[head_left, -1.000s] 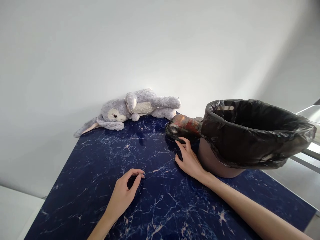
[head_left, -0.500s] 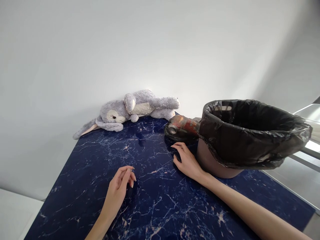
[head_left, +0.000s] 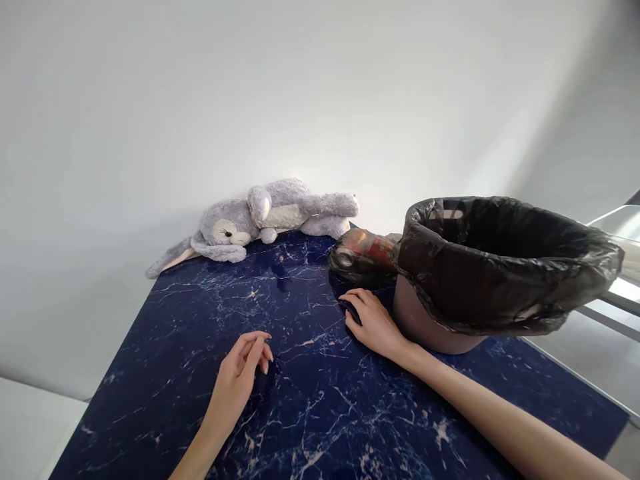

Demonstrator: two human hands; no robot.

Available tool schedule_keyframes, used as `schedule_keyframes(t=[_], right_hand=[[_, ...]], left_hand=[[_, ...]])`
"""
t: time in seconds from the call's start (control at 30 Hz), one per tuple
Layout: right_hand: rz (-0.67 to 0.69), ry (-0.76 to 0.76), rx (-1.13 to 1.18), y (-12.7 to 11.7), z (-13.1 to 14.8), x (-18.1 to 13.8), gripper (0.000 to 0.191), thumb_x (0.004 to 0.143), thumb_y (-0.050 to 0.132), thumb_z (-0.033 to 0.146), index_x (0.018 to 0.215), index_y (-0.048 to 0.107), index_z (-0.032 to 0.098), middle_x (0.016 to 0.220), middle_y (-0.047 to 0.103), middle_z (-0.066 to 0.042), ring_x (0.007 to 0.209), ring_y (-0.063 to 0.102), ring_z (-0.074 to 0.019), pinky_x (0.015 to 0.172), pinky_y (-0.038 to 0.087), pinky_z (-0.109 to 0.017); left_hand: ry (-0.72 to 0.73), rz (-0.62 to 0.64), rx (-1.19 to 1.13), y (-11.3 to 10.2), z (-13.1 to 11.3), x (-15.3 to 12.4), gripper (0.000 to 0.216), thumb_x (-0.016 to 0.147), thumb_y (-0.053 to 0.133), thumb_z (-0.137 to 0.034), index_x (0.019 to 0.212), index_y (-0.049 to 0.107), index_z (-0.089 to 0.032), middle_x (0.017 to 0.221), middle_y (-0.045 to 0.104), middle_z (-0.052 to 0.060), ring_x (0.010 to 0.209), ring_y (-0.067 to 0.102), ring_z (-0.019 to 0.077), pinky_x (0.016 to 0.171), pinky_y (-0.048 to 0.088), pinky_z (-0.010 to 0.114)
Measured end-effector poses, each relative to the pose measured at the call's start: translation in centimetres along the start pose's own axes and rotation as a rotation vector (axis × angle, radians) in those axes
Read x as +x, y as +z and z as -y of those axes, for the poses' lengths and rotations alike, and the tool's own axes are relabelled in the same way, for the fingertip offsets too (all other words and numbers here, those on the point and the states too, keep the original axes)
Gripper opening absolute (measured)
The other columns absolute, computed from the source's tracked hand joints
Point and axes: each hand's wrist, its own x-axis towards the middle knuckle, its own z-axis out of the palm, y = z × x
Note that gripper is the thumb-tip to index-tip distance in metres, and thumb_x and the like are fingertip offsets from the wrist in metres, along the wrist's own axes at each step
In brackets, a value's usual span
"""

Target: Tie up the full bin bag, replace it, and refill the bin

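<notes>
My left hand (head_left: 239, 379) hovers just over the dark blue marbled table (head_left: 165, 373), its fingers loosely bent and holding nothing. My right hand (head_left: 373, 321) rests on the table top with its fingers lying down and slightly curled, right beside the base of a waste bin (head_left: 430, 327) lined with a black plastic bag (head_left: 505, 267). A reddish-brown bottle-like thing (head_left: 364, 252) in dark wrapping lies on the table just beyond my right fingertips, touching the bag's edge. What it is exactly I cannot make out.
A grey plush rabbit (head_left: 260, 219) lies on its side at the table's far edge against the white wall. A glass or metal ledge (head_left: 617, 293) runs past the bin at the right. The table's left edge drops to a pale floor.
My left hand has drawn back toward me and its arched fingers have relaxed. My right hand has slid slightly nearer along the bin's base, away from the wrapped thing.
</notes>
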Motion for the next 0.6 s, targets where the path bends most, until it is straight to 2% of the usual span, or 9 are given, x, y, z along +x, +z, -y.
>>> schedule_keyframes(t=[0.33, 0.6], right_hand=[[-0.004, 0.014, -0.002, 0.20, -0.36, -0.08, 0.038, 0.100, 0.053, 0.021, 0.135, 0.065, 0.021, 0.137, 0.065, -0.015, 0.128, 0.063, -0.0330, 0.112, 0.054, -0.053], [-0.003, 0.035, -0.010, 0.60, -0.58, -0.14, 0.047, 0.102, 0.050, 0.022, 0.147, 0.059, 0.017, 0.153, 0.060, -0.017, 0.142, 0.058, -0.0322, 0.121, 0.048, -0.054]], left_hand=[[0.003, 0.005, 0.012, -0.09, 0.40, 0.22, 0.044, 0.101, 0.057, -0.066, 0.112, 0.066, -0.025, 0.081, 0.067, 0.001, 0.072, 0.061, 0.0194, 0.080, 0.052, 0.035], [-0.013, -0.022, -0.004, -0.57, 0.75, 0.48, 0.045, 0.100, 0.059, -0.066, 0.114, 0.067, -0.025, 0.084, 0.067, 0.001, 0.074, 0.062, 0.0186, 0.082, 0.053, 0.033]])
